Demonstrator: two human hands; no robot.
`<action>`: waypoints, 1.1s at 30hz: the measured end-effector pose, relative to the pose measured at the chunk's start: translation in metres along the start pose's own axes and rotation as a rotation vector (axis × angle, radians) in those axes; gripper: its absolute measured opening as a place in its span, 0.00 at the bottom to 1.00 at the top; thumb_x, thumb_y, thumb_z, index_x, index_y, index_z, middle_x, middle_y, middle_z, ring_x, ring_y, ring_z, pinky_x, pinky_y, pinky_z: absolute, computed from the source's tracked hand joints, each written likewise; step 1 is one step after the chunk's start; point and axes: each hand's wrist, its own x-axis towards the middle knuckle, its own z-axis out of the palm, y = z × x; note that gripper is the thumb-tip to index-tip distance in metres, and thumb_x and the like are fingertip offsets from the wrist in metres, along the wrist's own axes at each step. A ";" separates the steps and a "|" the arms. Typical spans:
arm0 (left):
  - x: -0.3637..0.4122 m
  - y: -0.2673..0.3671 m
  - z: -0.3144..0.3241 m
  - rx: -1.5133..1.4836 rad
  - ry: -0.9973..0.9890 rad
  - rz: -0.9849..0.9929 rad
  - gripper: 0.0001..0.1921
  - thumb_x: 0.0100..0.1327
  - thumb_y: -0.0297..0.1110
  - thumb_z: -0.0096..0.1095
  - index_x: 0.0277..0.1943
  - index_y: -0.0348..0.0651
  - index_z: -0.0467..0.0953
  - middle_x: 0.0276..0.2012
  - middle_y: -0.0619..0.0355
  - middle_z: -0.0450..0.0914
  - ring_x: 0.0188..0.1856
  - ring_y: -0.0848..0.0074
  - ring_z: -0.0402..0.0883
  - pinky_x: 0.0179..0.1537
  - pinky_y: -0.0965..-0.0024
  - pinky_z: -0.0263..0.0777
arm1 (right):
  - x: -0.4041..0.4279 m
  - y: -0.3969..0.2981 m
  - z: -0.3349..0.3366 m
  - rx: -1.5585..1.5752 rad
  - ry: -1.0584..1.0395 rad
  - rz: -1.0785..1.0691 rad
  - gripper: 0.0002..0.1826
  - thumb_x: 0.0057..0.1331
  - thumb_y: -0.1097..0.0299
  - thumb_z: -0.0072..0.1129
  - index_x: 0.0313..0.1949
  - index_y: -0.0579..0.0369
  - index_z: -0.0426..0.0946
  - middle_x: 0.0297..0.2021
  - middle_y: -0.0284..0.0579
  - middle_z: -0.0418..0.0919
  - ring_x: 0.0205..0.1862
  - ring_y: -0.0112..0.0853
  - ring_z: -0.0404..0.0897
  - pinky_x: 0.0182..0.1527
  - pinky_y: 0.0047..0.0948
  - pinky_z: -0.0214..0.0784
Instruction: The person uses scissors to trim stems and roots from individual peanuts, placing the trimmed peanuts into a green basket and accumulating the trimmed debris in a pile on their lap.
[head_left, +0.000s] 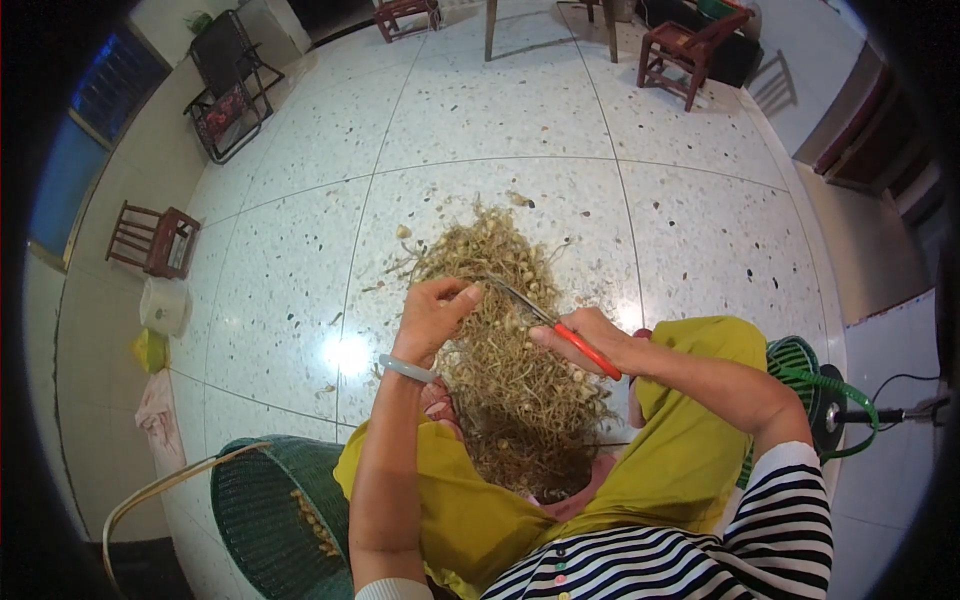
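A long pile of dried bulbs with stalks and roots, perhaps garlic, lies on the floor between my knees. My left hand, with a pale bangle at the wrist, is over the left side of the pile, thumb and fingers pinched together; what they hold is too small to tell. In my right hand are scissors with red handles. Their blades point up and left over the pile, the tips close to my left fingertips. Whether the blades are apart is not clear.
A green woven basket with small pale pieces inside lies tipped at my left. Another green basket stands beside my right knee. A small wooden chair, a white bin and a pink cloth are along the left wall.
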 end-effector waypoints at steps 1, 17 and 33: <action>-0.001 0.000 -0.002 0.001 0.003 -0.001 0.14 0.60 0.35 0.65 0.42 0.32 0.77 0.25 0.62 0.76 0.19 0.86 0.65 0.20 0.81 0.58 | -0.001 -0.004 -0.002 0.002 0.010 0.000 0.37 0.63 0.35 0.45 0.11 0.56 0.67 0.08 0.39 0.65 0.12 0.28 0.65 0.17 0.34 0.59; 0.000 0.001 0.016 -0.747 0.029 0.083 0.08 0.62 0.29 0.62 0.42 0.39 0.73 0.34 0.58 0.80 0.28 0.80 0.74 0.28 0.78 0.67 | -0.002 -0.012 0.004 0.026 0.051 -0.132 0.30 0.67 0.42 0.44 0.24 0.60 0.67 0.11 0.41 0.66 0.14 0.31 0.67 0.19 0.36 0.58; -0.001 0.001 0.032 -0.524 0.142 0.154 0.08 0.59 0.26 0.65 0.39 0.35 0.74 0.29 0.57 0.80 0.27 0.80 0.77 0.27 0.80 0.68 | -0.001 -0.011 0.011 -0.052 0.109 -0.142 0.25 0.70 0.52 0.46 0.24 0.64 0.69 0.10 0.42 0.67 0.12 0.30 0.67 0.17 0.34 0.59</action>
